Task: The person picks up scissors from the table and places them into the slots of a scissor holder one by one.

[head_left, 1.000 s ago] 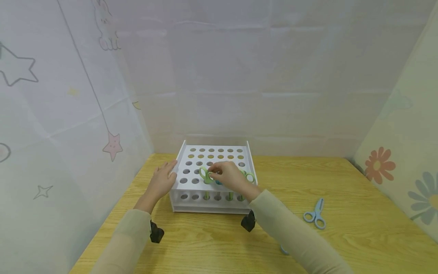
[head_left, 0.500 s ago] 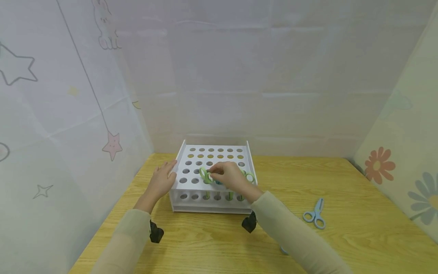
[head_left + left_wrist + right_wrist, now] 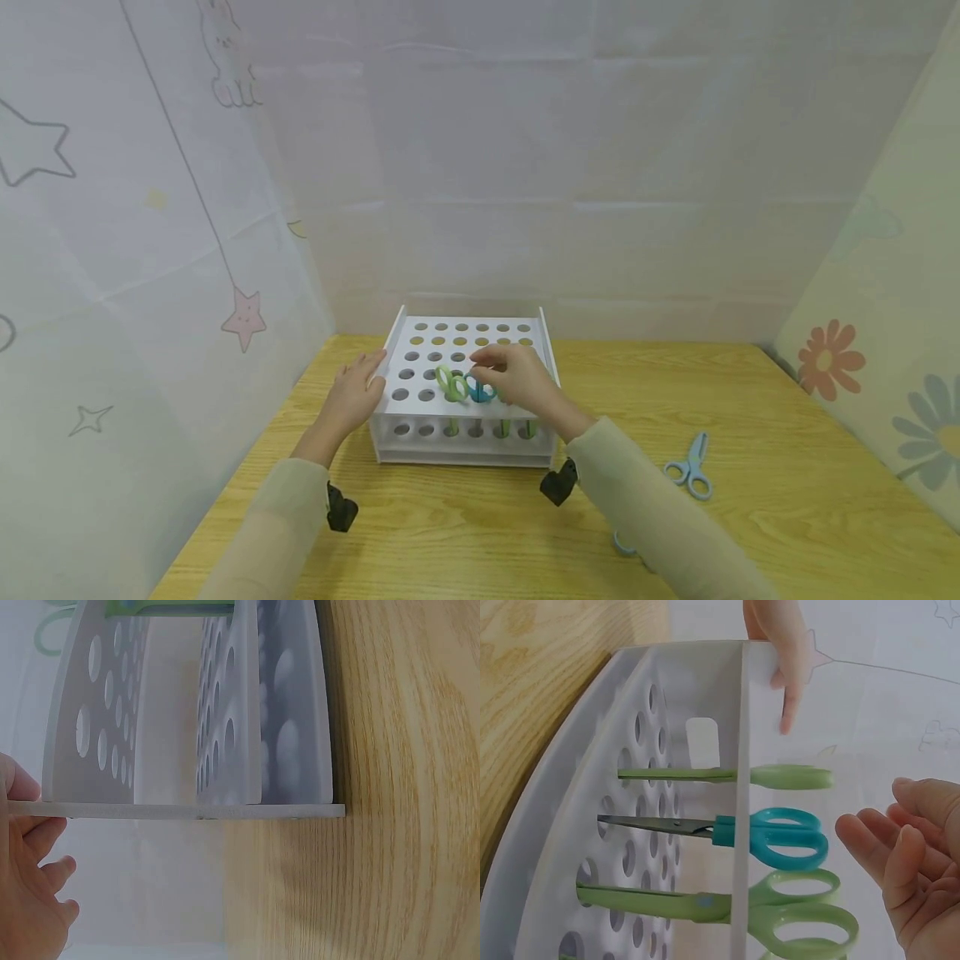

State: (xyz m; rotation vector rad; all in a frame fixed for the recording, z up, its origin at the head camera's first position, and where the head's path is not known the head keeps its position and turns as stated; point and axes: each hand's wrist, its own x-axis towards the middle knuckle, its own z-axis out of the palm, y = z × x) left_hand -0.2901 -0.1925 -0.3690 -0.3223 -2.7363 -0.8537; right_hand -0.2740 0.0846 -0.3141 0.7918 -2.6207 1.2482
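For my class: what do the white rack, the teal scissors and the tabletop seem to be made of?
White rack: probably smooth, matte plastic, judging by thin, cleanly cut panels.
Teal scissors: handles likely smooth plastic, given their solid colour; blades probably metal, from their grey sheen.
Tabletop: smooth wood or wood-look laminate, by its grain; I can't tell which.

Screened tabletop booth: pale, creased star- and flower-printed sheets (image 3: pixel 150 317) are enclosing yellow wood-grain table (image 3: pixel 450 533) on three sides.
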